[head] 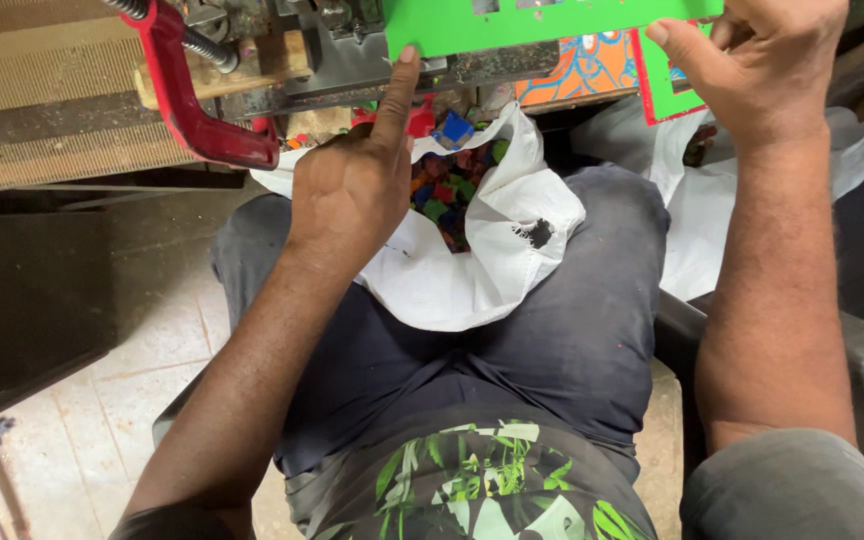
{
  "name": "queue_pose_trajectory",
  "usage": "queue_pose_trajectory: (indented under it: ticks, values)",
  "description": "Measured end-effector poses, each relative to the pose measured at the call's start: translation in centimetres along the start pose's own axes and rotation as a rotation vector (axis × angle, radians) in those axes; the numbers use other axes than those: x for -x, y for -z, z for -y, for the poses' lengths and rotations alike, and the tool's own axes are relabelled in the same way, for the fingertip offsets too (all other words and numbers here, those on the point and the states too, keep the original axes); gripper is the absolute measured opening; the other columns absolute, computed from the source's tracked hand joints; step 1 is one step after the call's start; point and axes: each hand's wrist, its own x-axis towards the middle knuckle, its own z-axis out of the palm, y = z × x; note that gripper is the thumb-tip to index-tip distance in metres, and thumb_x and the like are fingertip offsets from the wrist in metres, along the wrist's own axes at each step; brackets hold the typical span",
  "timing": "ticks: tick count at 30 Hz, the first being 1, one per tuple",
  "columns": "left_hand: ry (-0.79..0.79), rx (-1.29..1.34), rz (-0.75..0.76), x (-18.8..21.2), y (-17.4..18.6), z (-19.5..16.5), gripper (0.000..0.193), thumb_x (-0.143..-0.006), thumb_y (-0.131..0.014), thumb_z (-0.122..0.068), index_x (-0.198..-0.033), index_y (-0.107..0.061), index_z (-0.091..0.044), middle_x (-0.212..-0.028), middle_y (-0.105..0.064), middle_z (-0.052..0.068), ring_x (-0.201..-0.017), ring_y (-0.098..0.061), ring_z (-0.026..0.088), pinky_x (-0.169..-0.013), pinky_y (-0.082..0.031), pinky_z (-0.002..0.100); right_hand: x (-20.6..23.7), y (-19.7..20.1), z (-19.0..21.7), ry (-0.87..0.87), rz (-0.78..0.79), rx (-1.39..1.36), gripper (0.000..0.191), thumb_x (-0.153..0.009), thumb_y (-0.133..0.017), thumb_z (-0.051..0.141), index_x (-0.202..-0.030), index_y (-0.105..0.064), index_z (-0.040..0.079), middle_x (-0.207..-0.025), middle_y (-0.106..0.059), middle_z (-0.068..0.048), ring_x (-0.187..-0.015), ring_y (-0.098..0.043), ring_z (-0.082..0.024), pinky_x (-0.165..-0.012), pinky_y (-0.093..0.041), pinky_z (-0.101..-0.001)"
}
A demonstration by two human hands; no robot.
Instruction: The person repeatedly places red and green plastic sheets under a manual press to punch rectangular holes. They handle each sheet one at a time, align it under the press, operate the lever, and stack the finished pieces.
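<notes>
The right hand (pixel 752 70) pinches the right end of a green sheet (pixel 542 20) with rectangular cut-outs. The left hand (pixel 357 180) presses one extended fingertip under its lower left edge, gripping nothing. Below the sheet, a white sack (pixel 482 270) holds coloured offcuts (pixel 447 185); a red clamp (pixel 187 100) sits further left.

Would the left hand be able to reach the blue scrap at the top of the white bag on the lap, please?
Probably yes: the left hand is right beside the open white bag, and the blue scrap lies uncovered just past its forefinger, which presses the green sheet.
</notes>
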Motion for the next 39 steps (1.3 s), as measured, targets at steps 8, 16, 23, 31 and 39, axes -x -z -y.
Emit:
queue_pose_trajectory:
  ticks: [8, 16, 23, 31, 39]
  values:
    - [-0.01, -0.003, 0.005, 0.1, -0.2, 0.1, 0.075, -0.1, -0.07, -0.007, -0.164, -0.032, -0.012, -0.058, -0.057, 0.002, -0.049, -0.057, 0.02, -0.05, -0.049, 0.04, 0.4, -0.2, -1.1, -0.012, -0.004, 0.05, 0.028, -0.094, -0.081, 0.006, -0.078, -0.06, 0.0, -0.067, -0.062, -0.006, -0.061, -0.064, -0.013, -0.056, -0.046, -0.0231]
    - [-0.024, -0.004, -0.028, 0.2, -0.2, 0.1, 0.076, -0.1, -0.07, -0.006, -0.165, -0.031, -0.011, -0.06, -0.056, 0.002, -0.05, -0.057, 0.019, -0.051, -0.049, 0.039, 0.3, -0.3, -1.2, 0.071, -0.053, 0.081, 0.028, -0.091, -0.084, 0.007, -0.079, -0.06, -0.001, -0.072, -0.065, -0.007, -0.067, -0.067, -0.015, -0.06, -0.048, -0.0224]
    - [-0.011, 0.003, -0.005, 0.1, -0.1, 0.0, 0.075, -0.1, -0.071, -0.007, -0.164, -0.032, -0.011, -0.059, -0.056, 0.002, -0.05, -0.057, 0.019, -0.051, -0.049, 0.039, -0.2, -0.1, -0.5, 0.06, -0.042, 0.021, 0.022, -0.092, -0.081, 0.002, -0.083, -0.062, -0.004, -0.074, -0.067, -0.009, -0.067, -0.068, -0.015, -0.06, -0.049, -0.0223]
    - [-0.003, -0.007, 0.008, 0.1, 0.3, 0.0, 0.073, -0.099, -0.071, -0.009, -0.163, -0.035, -0.009, -0.059, -0.058, 0.002, -0.049, -0.058, 0.019, -0.051, -0.05, 0.039, -0.4, -0.2, -0.1, 0.059, -0.054, -0.05, 0.026, -0.095, -0.081, -0.001, -0.081, -0.059, -0.004, -0.075, -0.066, -0.009, -0.069, -0.07, -0.015, -0.061, -0.049, -0.0219]
    - [0.061, -0.29, 0.139, 0.0, 3.2, 0.0, 0.065, -0.1, -0.071, -0.023, -0.147, -0.049, 0.016, -0.057, -0.062, 0.006, -0.042, -0.058, 0.02, -0.041, -0.048, 0.037, -2.9, -3.0, 6.1, 0.072, -0.148, 0.059, 0.035, -0.089, -0.093, 0.004, -0.074, -0.061, -0.003, -0.067, -0.064, -0.01, -0.062, -0.061, -0.019, -0.058, -0.042, -0.0299]
